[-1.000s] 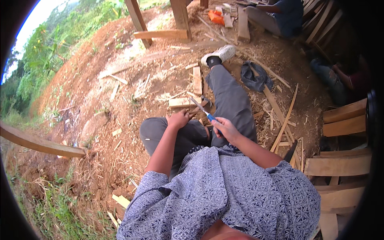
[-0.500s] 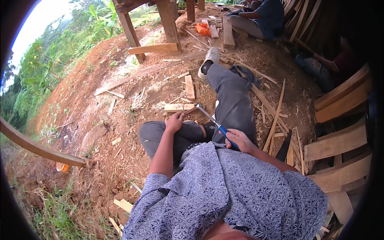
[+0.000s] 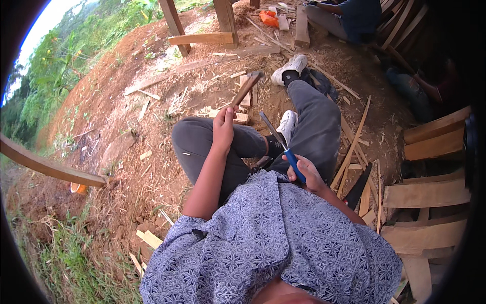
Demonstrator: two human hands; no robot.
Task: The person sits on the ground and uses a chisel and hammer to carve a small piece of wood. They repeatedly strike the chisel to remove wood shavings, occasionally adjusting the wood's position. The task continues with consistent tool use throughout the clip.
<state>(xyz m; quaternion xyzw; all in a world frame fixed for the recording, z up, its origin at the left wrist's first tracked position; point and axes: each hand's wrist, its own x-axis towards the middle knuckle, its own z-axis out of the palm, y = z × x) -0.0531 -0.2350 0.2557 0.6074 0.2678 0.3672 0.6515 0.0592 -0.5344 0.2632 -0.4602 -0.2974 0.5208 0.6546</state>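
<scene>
My left hand (image 3: 223, 127) is closed around the brown wooden handle of a hammer (image 3: 244, 94). Its dark head points up and away, over the wood scraps beyond my bent left knee. In my right hand (image 3: 308, 174), held close to my lap, is a chisel (image 3: 294, 163) with a blue handle. The chisel's metal blade slants up and to the left, free of any wood. Hammer and chisel are apart. A short pale wood block (image 3: 237, 117) lies on the ground just past my left hand, partly covered by it.
Shavings and long wood strips (image 3: 353, 144) litter the brown ground. On the right stand stacked curved boards (image 3: 428, 195), near a dark saw-like blade (image 3: 359, 185). A wooden frame (image 3: 202, 38) stands ahead. Two people (image 3: 349, 20) sit at the far right. A beam (image 3: 55, 167) juts in at left.
My left hand has lifted the hammer up and forward, off the chisel's tip. The chisel has turned more upright and sits slightly lower right. My view has shifted, and my left shoe now shows.
</scene>
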